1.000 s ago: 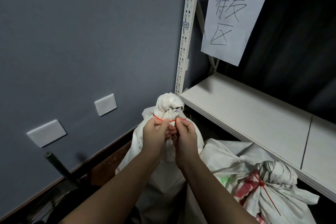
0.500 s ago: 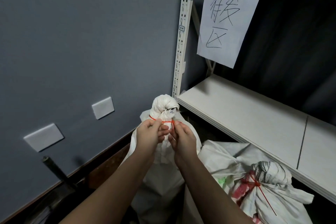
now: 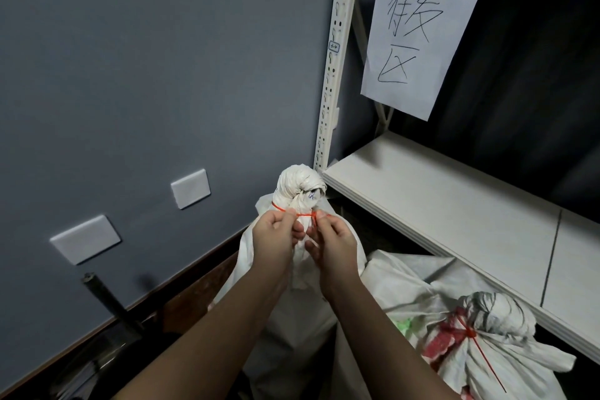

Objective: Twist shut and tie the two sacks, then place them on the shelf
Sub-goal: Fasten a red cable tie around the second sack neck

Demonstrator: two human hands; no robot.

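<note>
Since a moment ago, both hands have drawn slightly apart, pulling the red tie (image 3: 303, 214) taut. Below the shelf's (image 3: 431, 204) left corner stands the sack (image 3: 300, 195); left hand (image 3: 274, 239) and right hand (image 3: 334, 245) each pinch a tie end at its twisted neck.

storeroom | metal shelf (image 3: 448, 204), handwritten paper sign (image 3: 418, 32), tied sacks (image 3: 487, 344)
</note>
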